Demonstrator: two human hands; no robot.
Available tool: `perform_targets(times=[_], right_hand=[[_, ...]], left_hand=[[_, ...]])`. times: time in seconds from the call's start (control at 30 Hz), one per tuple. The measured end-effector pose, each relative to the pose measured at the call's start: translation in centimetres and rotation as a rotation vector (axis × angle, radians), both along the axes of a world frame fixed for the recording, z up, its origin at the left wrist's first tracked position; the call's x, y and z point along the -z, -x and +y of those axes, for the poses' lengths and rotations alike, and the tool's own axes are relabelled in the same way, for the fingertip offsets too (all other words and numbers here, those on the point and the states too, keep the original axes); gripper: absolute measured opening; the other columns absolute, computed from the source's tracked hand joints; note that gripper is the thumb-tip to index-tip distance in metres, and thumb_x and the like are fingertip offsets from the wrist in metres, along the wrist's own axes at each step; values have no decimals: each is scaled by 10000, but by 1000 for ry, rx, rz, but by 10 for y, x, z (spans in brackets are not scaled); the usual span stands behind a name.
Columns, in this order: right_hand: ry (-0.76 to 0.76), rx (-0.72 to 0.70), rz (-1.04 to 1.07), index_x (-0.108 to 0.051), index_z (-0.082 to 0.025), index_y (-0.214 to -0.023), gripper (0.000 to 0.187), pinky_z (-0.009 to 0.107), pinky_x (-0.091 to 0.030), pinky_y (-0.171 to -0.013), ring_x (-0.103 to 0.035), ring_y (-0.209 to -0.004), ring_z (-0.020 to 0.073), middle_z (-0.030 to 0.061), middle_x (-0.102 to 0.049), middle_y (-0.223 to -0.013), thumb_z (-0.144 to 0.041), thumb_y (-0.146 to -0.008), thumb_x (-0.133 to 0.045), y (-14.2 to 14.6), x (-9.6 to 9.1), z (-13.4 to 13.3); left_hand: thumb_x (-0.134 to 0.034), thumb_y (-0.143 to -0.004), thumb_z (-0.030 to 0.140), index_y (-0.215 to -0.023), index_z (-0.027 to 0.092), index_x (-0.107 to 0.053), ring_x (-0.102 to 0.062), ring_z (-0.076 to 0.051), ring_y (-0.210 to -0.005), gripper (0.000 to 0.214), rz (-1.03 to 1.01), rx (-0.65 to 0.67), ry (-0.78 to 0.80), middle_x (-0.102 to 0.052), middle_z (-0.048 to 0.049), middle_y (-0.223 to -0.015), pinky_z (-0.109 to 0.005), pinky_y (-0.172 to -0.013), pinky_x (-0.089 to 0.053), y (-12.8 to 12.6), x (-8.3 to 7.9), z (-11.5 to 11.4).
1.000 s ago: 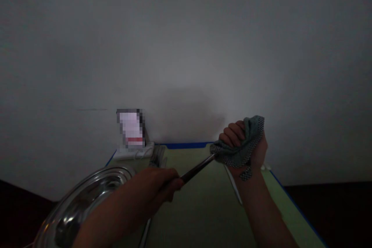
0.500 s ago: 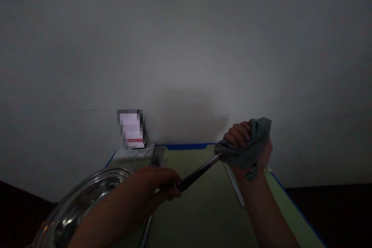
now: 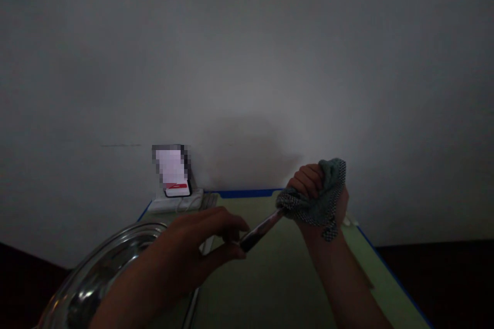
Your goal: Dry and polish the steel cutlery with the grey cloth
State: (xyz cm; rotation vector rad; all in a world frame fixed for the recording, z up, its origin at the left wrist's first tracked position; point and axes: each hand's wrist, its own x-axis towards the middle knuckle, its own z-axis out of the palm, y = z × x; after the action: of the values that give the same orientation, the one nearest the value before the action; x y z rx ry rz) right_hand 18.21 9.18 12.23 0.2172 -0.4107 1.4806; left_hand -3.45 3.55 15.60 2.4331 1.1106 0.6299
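A slim shiny metal utensil slants between my two hands above the table. My left hand pinches its lower end between thumb and fingers. Around the upper end, my right hand is closed on a grey-green cloth with a checked border. The cloth covers that end, so what kind of utensil it is cannot be made out. A loose corner of cloth hangs over my right wrist.
At the left stands a large shiny metal bowl, partly behind my left forearm. A lit phone leans on the wall above a white block with a cord. Thin metal pieces lie on the green, blue-edged table.
My right hand and the cloth have shifted left, closer to my left hand. Less of the utensil shows between them. The fingers of my left hand have lifted and spread slightly.
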Motion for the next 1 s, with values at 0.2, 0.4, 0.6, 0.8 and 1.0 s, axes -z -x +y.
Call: perform_targets(times=[0.2,0.4,0.6,0.8,1.0], right_hand=[[26,36,-31,-276,-208,-559,352,156,-303,-346,-336,-343,29,-103,-355,-435,-339,-779,-517,-2,-3,-1],[72,10,-20,-284,-209,-552,340,155,-286,-340,-319,-335,25,-106,-341,-432,-332,-759,-525,0,-3,-2],[70,11,-53,-298,-208,-558,337,149,-269,-337,-305,-330,19,-114,-316,-432,-332,-751,-544,3,-3,-2],[112,4,-22,-288,-209,-551,341,156,-270,-329,-288,-327,23,-109,-314,-427,-347,-774,-504,3,-5,-2],[68,24,-75,-340,-200,-575,286,139,-308,-353,-319,-344,17,-112,-351,-445,-299,-730,-559,2,-4,0]], left_hand=[[-556,-816,170,-1018,297,-564,-602,-113,-774,239,53,-3,-55,-643,48,-938,-217,-683,-465,-9,-1,-3],[-566,-807,172,-1110,315,-509,-588,-137,-839,340,91,5,-26,-613,26,-992,-259,-747,-463,-17,2,-4],[-550,-815,154,-1223,361,-444,-585,-148,-899,470,122,36,-55,-603,21,-1061,-273,-786,-466,-20,3,-5],[-504,-820,124,-1279,354,-424,-596,-152,-924,519,128,51,-138,-625,8,-1100,-270,-794,-476,-20,5,-5],[-476,-859,228,-1292,305,-446,-644,-164,-726,441,187,18,-206,-702,-1,-897,-282,-723,-499,-19,5,-7]])
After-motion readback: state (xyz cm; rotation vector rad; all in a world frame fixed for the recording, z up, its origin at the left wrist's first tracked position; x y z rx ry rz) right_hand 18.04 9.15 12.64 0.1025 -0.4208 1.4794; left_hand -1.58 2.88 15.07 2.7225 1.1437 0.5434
